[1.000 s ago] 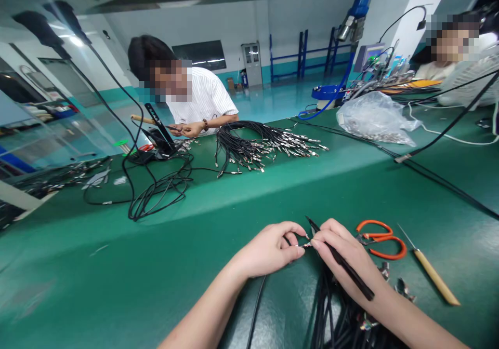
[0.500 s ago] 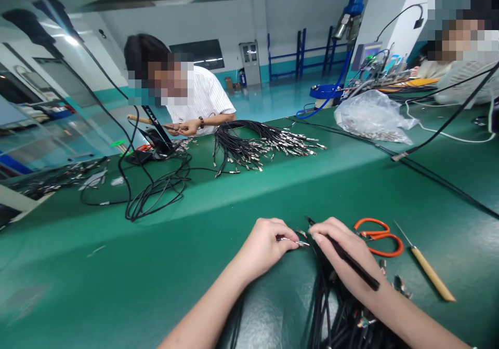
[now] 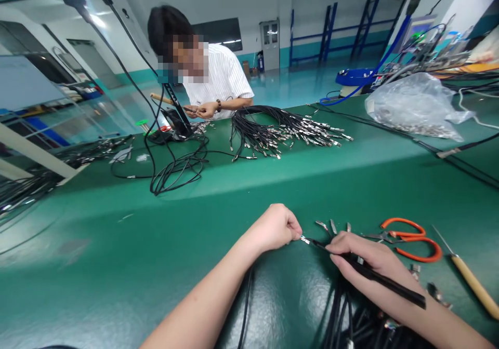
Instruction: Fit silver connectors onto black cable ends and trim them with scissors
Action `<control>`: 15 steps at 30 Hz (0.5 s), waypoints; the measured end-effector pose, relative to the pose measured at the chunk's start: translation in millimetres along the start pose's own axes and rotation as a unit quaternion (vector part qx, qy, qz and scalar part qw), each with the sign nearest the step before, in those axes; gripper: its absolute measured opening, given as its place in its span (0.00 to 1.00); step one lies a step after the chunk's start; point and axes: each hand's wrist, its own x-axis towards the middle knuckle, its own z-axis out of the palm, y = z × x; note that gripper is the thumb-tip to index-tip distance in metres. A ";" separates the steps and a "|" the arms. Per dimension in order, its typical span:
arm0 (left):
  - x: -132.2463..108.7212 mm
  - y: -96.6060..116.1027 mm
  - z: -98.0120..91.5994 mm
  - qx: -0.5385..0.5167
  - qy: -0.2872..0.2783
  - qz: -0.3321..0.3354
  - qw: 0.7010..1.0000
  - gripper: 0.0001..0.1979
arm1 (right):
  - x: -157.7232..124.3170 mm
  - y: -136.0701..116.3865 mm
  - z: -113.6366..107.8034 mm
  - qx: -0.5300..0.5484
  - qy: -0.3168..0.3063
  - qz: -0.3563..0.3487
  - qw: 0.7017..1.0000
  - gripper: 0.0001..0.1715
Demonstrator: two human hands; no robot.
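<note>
My left hand (image 3: 278, 227) is closed, its fingertips pinching the end of a black cable. A small silver connector (image 3: 304, 240) pokes out past those fingertips. My right hand (image 3: 366, 258) is wrapped round slim black tweezers (image 3: 384, 281), held like a pen. Their dark tip reaches the connector or lies right beside it; contact is hard to make out. Below my left wrist a black cable (image 3: 246, 307) trails over the green table. Under my right hand lies a bundle of black cables (image 3: 335, 312), with several metal ends (image 3: 332, 226) showing beyond my fingers.
Orange-handled scissors (image 3: 419, 242) and a wooden-handled awl (image 3: 473, 284) lie to the right. Farther back are a large cable bundle (image 3: 268, 123), tangled black cable (image 3: 175, 170) and a clear plastic bag (image 3: 413, 105) of small metal parts. A co-worker (image 3: 222, 76) sits across the table.
The tweezers' tip has come down from above and left of my right fingers to the connector. My view has shifted, so the table's things sit farther right or higher.
</note>
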 end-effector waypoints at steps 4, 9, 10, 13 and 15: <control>0.7 -1.4 0.2 -0.006 -0.002 0.004 1.000 0.09 | 1.3 0.6 1.5 -0.006 -0.005 -0.021 1.000 0.06; 2.2 -3.9 0.8 -0.011 -0.006 0.009 1.000 0.09 | 3.3 -1.9 2.8 -0.020 -0.013 -0.036 0.999 0.06; 2.5 -4.1 0.8 -0.011 -0.007 0.010 1.000 0.09 | 3.5 -1.9 3.0 -0.022 -0.012 -0.038 0.999 0.06; 3.1 -4.3 0.6 -0.011 -0.010 0.009 1.000 0.09 | 3.8 -0.8 3.7 -0.028 -0.010 -0.042 0.999 0.06; 3.1 -4.1 0.6 -0.012 -0.009 0.003 1.000 0.09 | 3.9 -0.2 3.9 -0.030 -0.008 -0.051 0.998 0.07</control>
